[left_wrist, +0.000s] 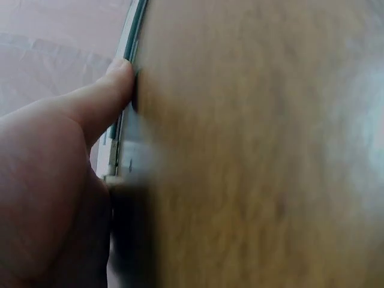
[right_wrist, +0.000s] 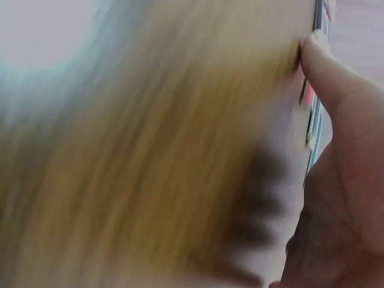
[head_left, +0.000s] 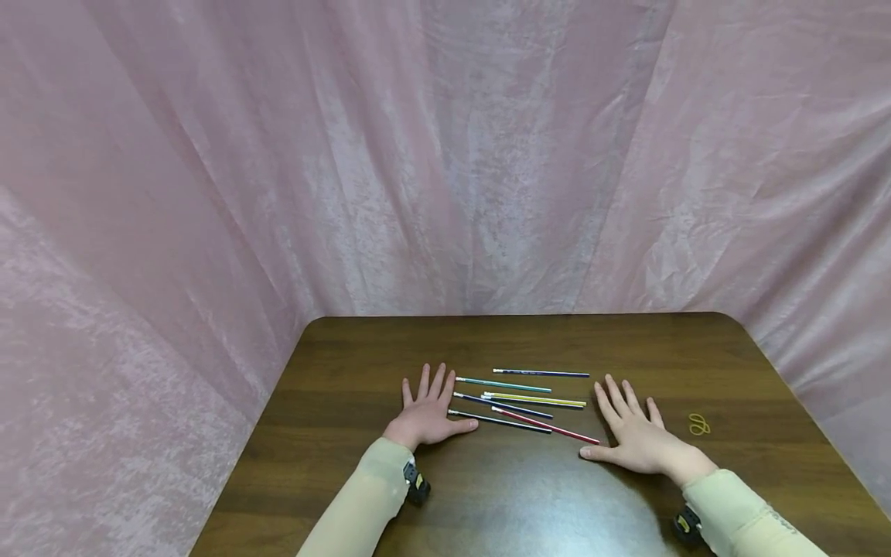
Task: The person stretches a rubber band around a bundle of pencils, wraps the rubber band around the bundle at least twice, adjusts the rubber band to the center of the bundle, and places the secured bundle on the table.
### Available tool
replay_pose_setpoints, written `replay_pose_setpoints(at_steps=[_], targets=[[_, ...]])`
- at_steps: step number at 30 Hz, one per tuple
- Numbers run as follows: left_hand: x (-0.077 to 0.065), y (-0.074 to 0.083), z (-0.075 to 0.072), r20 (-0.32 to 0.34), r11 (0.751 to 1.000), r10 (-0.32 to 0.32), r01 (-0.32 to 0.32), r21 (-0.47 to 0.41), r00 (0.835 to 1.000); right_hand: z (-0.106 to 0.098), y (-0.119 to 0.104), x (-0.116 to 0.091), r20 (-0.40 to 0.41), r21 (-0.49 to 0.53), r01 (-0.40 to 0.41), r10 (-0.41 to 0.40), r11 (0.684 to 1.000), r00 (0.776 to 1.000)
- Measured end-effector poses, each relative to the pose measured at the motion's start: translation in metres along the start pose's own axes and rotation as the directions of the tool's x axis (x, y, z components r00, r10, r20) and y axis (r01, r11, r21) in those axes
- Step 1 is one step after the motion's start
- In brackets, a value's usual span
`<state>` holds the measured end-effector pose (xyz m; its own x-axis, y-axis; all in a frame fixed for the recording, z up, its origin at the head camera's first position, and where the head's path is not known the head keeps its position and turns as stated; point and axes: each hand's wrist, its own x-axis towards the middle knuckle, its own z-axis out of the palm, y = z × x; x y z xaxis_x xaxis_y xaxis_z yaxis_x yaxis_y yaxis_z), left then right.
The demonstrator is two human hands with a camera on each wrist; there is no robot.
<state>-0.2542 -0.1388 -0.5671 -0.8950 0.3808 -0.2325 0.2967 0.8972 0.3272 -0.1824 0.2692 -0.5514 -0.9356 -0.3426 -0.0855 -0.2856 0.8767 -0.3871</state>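
Note:
Several pencils lie loosely side by side between the two hands in the head view. Farthest back is a purple-blue pencil [head_left: 543, 374], with a teal pencil [head_left: 508, 384] nearer. A yellow pencil [head_left: 536, 399] lies along a dark one, and a red pencil [head_left: 557, 428] slants toward the right thumb. In front, a black pencil [head_left: 501, 422] has its white end close by the left thumb. My left hand [head_left: 428, 414] is spread, fingers straight, at the pencils' left ends. My right hand [head_left: 636, 437] spreads its straight fingers just past their right ends. Both palms face down and hold nothing.
A yellow rubber band [head_left: 699, 424], looped and twisted, lies to the right of the right hand. The brown wooden table [head_left: 529, 495] has rounded back corners. Behind it hangs a pink curtain [head_left: 445, 155]. Each wrist carries a small black camera.

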Motion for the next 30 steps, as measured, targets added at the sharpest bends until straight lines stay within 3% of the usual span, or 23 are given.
replay_pose_setpoints(at_steps=[8,21,26,30], targets=[[0.008,-0.004,0.006,0.003,1.0,0.005,-0.005,0.028,1.0,-0.005,0.019,-0.006,-0.026,0.023,-0.056,0.057,0.998,0.998],[0.013,0.043,0.008,-0.019,0.992,-0.051,0.053,0.116,0.999,-0.003,0.01,0.017,-0.044,0.049,-0.072,0.074,0.996,0.996],[0.025,0.049,0.023,-0.02,0.991,-0.087,0.088,0.099,0.996,-0.003,0.008,0.019,-0.023,0.056,-0.072,0.073,0.996,0.997],[0.025,0.055,0.023,-0.045,0.993,-0.092,0.094,0.064,0.995,-0.003,0.004,0.019,-0.02,0.054,-0.075,0.076,0.996,0.997]])
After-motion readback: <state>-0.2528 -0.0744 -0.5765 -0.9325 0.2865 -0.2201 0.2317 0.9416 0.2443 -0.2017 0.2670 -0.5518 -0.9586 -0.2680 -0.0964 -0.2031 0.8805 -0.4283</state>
